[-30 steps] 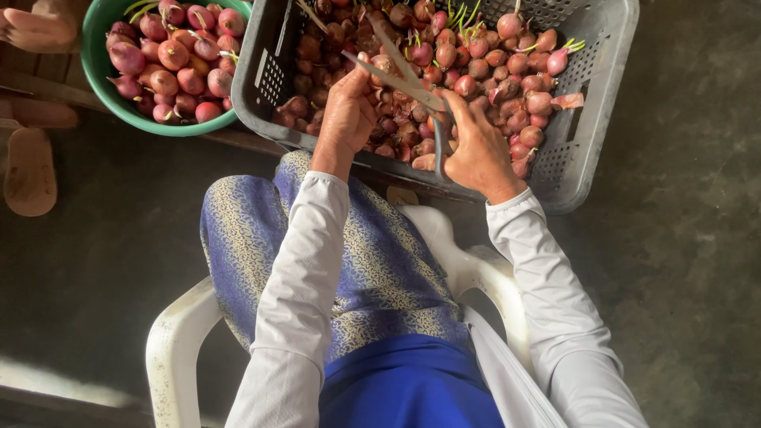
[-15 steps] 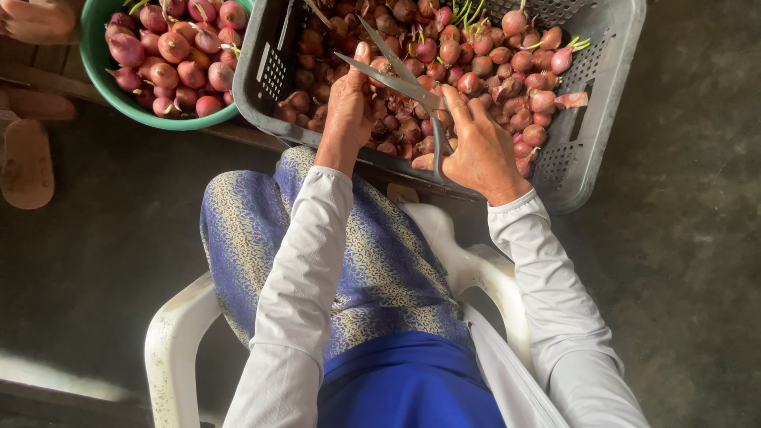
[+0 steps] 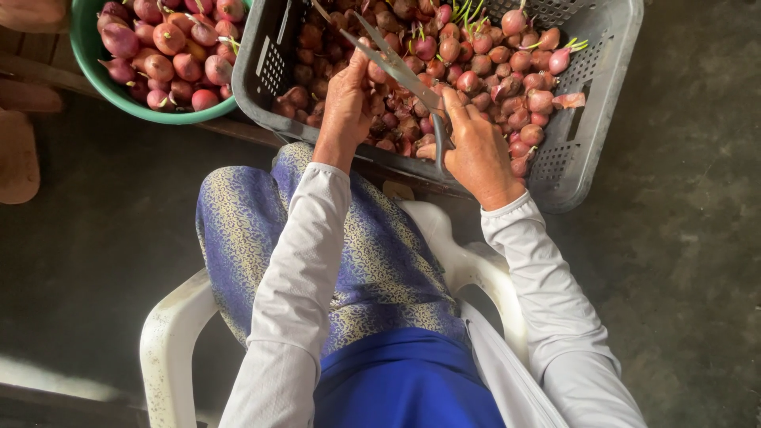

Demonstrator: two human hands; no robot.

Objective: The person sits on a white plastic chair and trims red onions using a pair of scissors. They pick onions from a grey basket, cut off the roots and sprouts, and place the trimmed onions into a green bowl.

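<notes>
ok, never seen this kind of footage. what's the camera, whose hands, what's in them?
There is no machine here. One camera sits on a person's head and looks straight down, so you see their own arms in white sleeves, their lap and the white plastic chair they sit on. The right hand holds a pair of scissors, blades open and angled over a grey plastic crate of small red shallots. The left hand reaches into the crate, and its fingers seem to hold one shallot near the blades. A green bowl with more shallots stands to the left on the dark floor.
</notes>
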